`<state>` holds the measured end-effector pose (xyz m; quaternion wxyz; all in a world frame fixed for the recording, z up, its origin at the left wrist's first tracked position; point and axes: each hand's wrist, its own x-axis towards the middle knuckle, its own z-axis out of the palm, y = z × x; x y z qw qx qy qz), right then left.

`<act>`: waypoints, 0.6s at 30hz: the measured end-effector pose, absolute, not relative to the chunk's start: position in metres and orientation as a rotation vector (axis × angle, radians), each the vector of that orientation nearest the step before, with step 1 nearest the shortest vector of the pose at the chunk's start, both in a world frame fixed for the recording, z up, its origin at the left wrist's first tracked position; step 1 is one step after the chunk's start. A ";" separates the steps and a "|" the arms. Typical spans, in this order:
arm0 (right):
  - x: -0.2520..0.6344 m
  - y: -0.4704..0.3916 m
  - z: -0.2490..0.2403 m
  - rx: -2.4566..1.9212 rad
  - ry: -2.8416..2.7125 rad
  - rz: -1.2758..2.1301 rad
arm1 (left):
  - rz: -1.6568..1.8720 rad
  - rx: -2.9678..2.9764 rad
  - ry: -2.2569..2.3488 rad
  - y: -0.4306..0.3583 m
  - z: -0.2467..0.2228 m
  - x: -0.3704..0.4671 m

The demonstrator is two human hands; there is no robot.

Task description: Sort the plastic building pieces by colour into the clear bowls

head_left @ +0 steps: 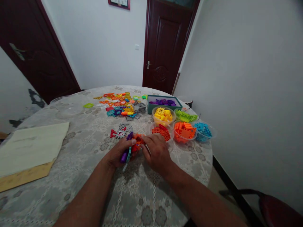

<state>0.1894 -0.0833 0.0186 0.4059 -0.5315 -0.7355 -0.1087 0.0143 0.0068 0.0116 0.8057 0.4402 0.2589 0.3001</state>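
In front of me, my left hand [118, 150] is wrapped round a small build of plastic building pieces [136, 145], mostly orange, with purple and teal parts on its left side. My right hand [158, 151] presses its bent fingers against the build's right side. Which single piece lies under those fingertips is hidden. Just beyond the hands lie a few loose red, grey and white pieces [121, 133]. A clear bowl of red pieces [163, 131] stands close behind my right hand.
More bowls hold yellow [163, 115], orange [184, 130], blue [203, 130] and green pieces [186, 116]. A dark green box [151, 108] contains purple pieces. Loose mixed pieces [118, 102] spread at the back. A paper pad [30, 148] lies left on the round table [90, 189].
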 end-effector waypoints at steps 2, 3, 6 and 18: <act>0.190 -0.083 0.019 -1.302 -1.840 -0.271 | 0.642 0.939 0.579 0.006 0.013 0.016; 0.190 -0.083 0.019 -1.275 -1.828 -0.262 | 0.643 0.938 0.592 0.006 0.013 0.016; 0.190 -0.084 0.022 -1.171 -1.762 -0.235 | 0.661 0.943 0.616 0.008 0.012 0.015; 0.263 -0.058 0.028 -1.506 -1.164 -0.244 | 0.764 0.850 0.532 0.013 0.014 0.012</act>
